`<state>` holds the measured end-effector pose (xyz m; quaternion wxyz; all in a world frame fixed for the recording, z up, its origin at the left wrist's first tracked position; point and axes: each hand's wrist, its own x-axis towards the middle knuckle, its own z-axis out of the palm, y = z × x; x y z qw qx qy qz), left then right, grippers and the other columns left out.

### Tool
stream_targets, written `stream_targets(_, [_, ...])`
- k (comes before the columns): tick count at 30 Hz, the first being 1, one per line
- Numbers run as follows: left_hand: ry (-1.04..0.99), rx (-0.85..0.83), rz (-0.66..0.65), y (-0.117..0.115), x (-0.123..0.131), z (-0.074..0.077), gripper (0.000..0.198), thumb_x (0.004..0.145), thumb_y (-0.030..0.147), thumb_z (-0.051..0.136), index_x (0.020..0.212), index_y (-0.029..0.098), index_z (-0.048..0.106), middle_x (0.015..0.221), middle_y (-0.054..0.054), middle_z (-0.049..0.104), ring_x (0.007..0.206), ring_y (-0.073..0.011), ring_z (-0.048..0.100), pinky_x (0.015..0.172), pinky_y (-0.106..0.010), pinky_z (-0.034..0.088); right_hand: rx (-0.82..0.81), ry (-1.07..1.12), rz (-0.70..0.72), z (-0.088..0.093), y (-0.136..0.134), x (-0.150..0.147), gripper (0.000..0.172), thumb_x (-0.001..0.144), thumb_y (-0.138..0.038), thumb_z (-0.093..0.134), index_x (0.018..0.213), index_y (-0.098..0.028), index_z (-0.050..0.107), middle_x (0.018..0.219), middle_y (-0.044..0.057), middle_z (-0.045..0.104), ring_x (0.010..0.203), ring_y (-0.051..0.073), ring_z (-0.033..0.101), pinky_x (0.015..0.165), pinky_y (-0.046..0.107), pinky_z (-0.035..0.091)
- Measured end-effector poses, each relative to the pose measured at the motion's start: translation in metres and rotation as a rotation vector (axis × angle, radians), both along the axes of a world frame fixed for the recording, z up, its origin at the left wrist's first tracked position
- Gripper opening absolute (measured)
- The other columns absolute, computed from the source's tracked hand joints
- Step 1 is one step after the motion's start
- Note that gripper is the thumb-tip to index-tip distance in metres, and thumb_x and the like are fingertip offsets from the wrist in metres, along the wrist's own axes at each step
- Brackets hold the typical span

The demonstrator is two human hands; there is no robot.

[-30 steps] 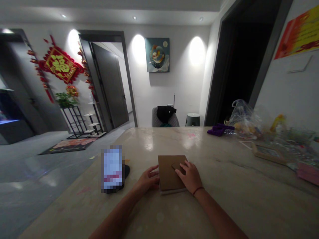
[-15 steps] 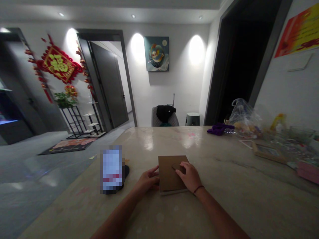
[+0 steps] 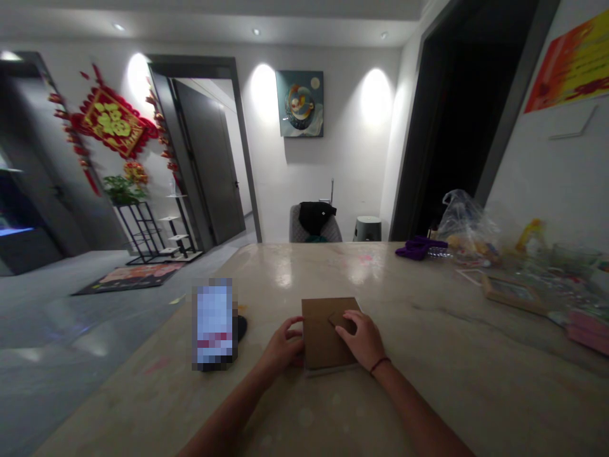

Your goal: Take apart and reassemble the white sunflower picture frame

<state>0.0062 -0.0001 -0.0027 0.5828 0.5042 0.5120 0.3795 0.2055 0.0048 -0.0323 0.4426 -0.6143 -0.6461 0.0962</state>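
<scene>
A brown square board with a pale layer along its lower edge lies flat on the table. A small angled line, perhaps a cut flap, marks its middle. My left hand grips the board's left edge, with the fingertips at the side and the lower fingers partly hidden. Over the right part of the board is my right hand, thumb and index finger curled onto the surface beside the angled line. Whether those fingertips pinch a flap is too small to tell. A dark cord circles my right wrist.
A phone with a blurred screen stands on a black holder to the left of the marble-look table. At the right are a wooden frame, a pink box, a plastic bag and a purple cloth. A chair stands beyond.
My left hand has shifted slightly at the board's left edge, its fingers bending more. The board's near edge sits a little differently. My right hand has hardly moved.
</scene>
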Motion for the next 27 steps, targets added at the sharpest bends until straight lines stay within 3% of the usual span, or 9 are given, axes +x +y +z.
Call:
stream_targets(10, [-0.032,0.038,0.002,0.005,-0.003,-0.008,0.049,0.061,0.029,0.068,0.101,0.02,0.042,0.095,-0.009,0.062,0.069,-0.0188,0.064,0.049,-0.027,0.051,0.01,0.008,0.005,-0.003,0.001,0.001,0.027,0.068,-0.034,0.059,0.087,-0.016,0.063,0.099,0.009,0.063,0.095,0.022,0.055,0.085,0.036,0.041])
stream_targets(21, [0.02,0.042,-0.011,0.006,-0.001,-0.005,0.055,0.071,0.033,0.06,0.121,0.019,0.042,0.101,-0.01,0.063,0.072,-0.0182,0.064,0.047,-0.023,0.049,0.04,0.098,0.009,-0.004,0.004,0.001,0.029,0.069,-0.036,0.057,0.088,-0.016,0.063,0.097,0.009,0.064,0.093,0.021,0.057,0.086,0.035,0.042])
stream_targets(25, [0.015,-0.014,0.0,0.005,-0.001,0.001,0.045,0.076,0.047,0.048,0.111,0.019,0.048,0.103,-0.01,0.062,0.065,-0.0171,0.064,0.046,-0.025,0.05,0.011,0.061,0.005,-0.002,0.0,-0.003,0.032,0.066,-0.035,0.06,0.09,-0.015,0.065,0.101,0.011,0.063,0.098,0.023,0.054,0.089,0.037,0.04])
stream_targets(27, [0.025,-0.027,0.021,0.005,-0.001,0.002,0.044,0.074,0.049,0.052,0.105,0.018,0.049,0.1,-0.01,0.062,0.063,-0.0164,0.064,0.047,-0.026,0.05,-0.015,0.073,0.037,0.0,0.0,-0.004,0.036,0.064,-0.038,0.061,0.091,-0.016,0.065,0.104,0.011,0.062,0.101,0.024,0.053,0.092,0.038,0.038])
